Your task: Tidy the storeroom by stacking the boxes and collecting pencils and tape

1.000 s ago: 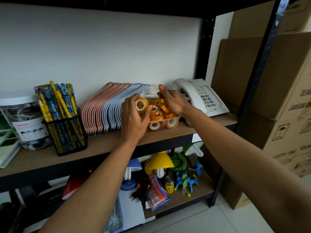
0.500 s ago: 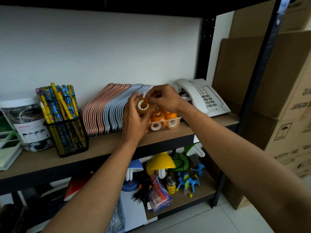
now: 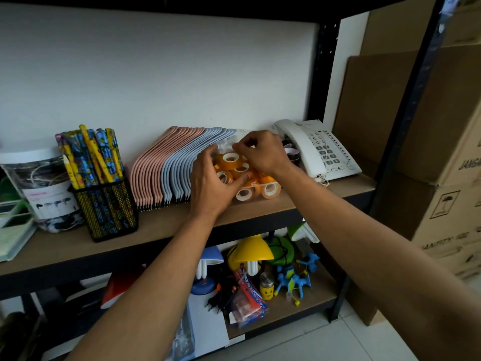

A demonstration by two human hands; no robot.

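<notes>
Both hands meet over the pile of tape rolls [image 3: 240, 169] on the shelf [image 3: 166, 225]. Left hand [image 3: 210, 183] cups the near-left side of the heap, fingers curled round the small orange rolls and thumb pressed in against one. Right hand [image 3: 263, 155] comes over from the far side, knuckles up, fingertips pinching something at the top of the pile; it looks like a roll or the edge of clear wrap, but the fingers hide it.

The rolls sit heaped in a shallow clear tray [image 3: 260, 187], directly beneath both palms. They are likely light, stiff little rings with smooth sides, loose enough to tumble, so the safe hold is by the outer rim or a finger through the core, or better the tray itself.

Both forearms reach forward and up, wrists bent slightly down. Just left of the left hand stands a row of pink and blue folders [image 3: 177, 165]; further left, pencils [image 3: 91, 155] in a mesh cup [image 3: 106, 207]. Right of the right hand lies a white telephone [image 3: 320, 149].
</notes>
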